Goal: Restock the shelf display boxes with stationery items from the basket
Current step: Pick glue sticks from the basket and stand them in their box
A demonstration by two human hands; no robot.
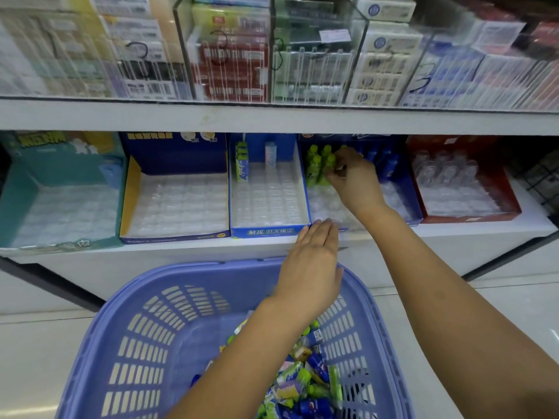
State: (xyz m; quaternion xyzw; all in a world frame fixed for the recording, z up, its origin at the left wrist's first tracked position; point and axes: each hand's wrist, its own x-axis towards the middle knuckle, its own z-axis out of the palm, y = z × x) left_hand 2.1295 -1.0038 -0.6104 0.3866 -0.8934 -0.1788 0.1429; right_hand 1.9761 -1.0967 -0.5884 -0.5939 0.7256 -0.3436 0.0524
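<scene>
While the purple basket (99, 328) of stationery items (302, 385) waits near on pale floor (36, 358), the right hand (355, 182) pinches one of the green bottles (317, 164) in the far blue display box (413, 201); the left hand (314, 264) lies flat, fingers straight, at the white shelf (181, 252) edge.

I get a bright, even picture with soft light and only faint shadows. Above the white shelf board (211, 117) the clear dividers (314, 71) throw streaky glare, and the packets (230, 58) behind them smear with blur. The board itself bows, the wide-angle bend strongest toward the corners. Just under it the light dims slightly. Below it, the basket (145, 328) looks fairly sharp.
</scene>
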